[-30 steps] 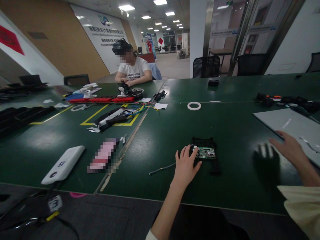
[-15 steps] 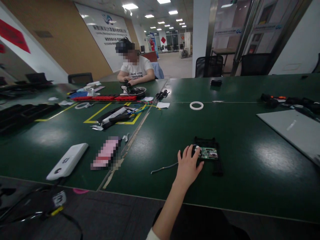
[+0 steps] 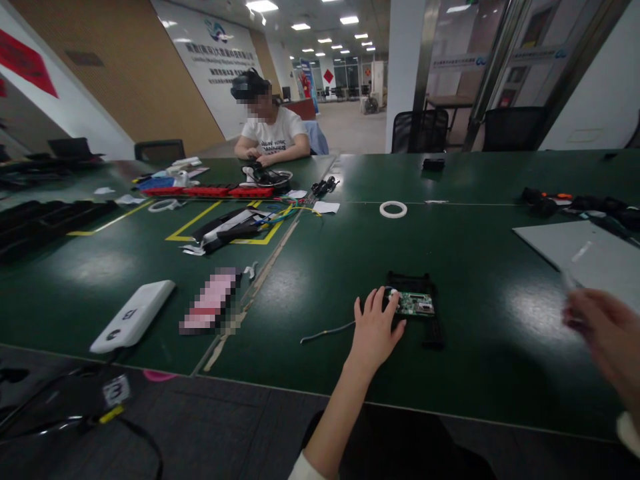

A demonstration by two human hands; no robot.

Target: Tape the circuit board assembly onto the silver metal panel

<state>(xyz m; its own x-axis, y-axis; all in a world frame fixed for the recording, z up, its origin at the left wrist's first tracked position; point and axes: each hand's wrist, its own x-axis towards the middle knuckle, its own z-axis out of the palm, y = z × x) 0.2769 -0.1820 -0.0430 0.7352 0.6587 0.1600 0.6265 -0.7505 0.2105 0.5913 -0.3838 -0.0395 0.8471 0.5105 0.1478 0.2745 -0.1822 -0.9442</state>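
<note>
My left hand (image 3: 375, 327) lies over the left end of a green circuit board (image 3: 417, 304), its fingers spread and slightly bent. One fingertip touches a small white part at the board's edge. The board sits in a black plastic frame (image 3: 433, 333) on the table. A thin grey cable (image 3: 327, 332) runs out to the left from under this hand. At the right edge my right hand (image 3: 597, 327), blurred by motion, is closed with a pale, thin piece (image 3: 569, 280) sticking up from its fingers. What kind of thing that piece is, I cannot make out.
A white power bank (image 3: 134, 316) and a blurred-out pink rectangular item (image 3: 210, 300) lie to the left. Farther back are a white tape roll (image 3: 393, 209) and red strips (image 3: 207, 191). A whitish panel (image 3: 585, 250) lies right. Across the table sits a person (image 3: 273, 133).
My right hand has come into view from the right, with the pale piece in its fingers. My left hand stays on the board. The camera view has shifted slightly.
</note>
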